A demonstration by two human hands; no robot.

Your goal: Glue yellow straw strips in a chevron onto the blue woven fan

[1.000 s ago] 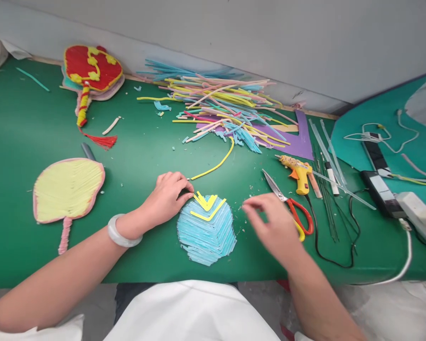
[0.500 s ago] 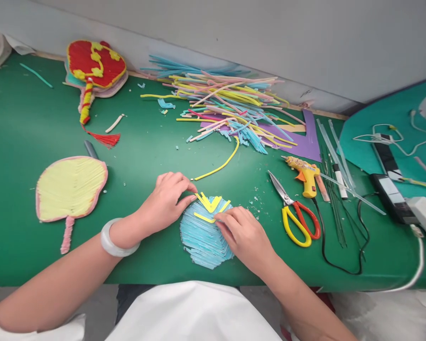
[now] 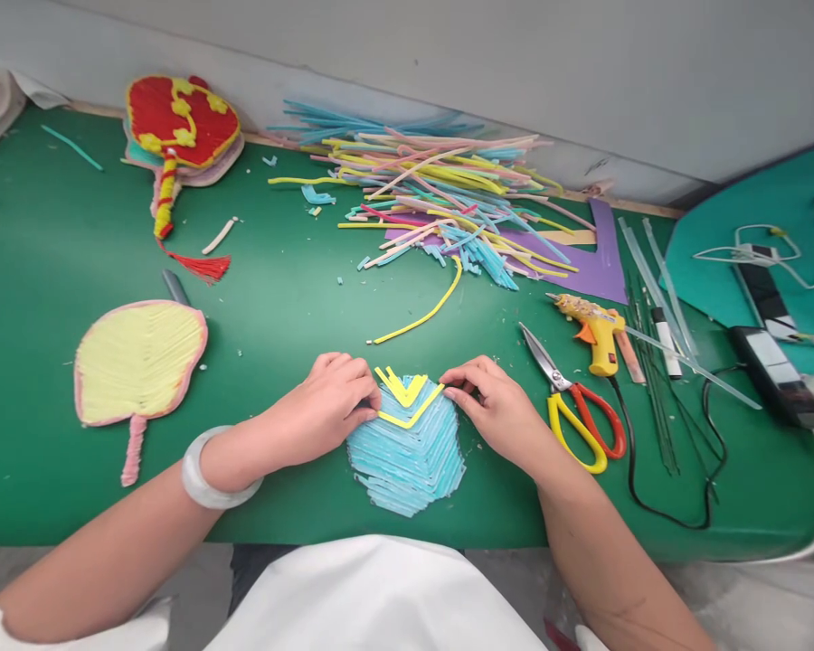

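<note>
In front of me lies a rounded blue panel (image 3: 407,466) made of pipe cleaners set in V-shaped rows. A bent yellow pipe cleaner (image 3: 407,423) forms a wide V across its upper part, below smaller yellow V pieces (image 3: 405,391). My left hand (image 3: 336,402) pinches the left end of that wide V, thumb and forefinger closed on it. At the right end, the fingers of my right hand (image 3: 492,402) close on its tip. Parts of both ends are hidden under the fingertips.
Scissors (image 3: 570,407) and a yellow glue gun (image 3: 597,334) lie to the right, with cords beyond. A pile of coloured pipe cleaners (image 3: 434,181) is at the back. A yellow fan (image 3: 142,362) lies left; a red fan (image 3: 183,122) sits behind it.
My right hand has moved up and right to the panel's upper right edge. My left hand has shifted down to the wide V's left end. The V's right arm now shows.
</note>
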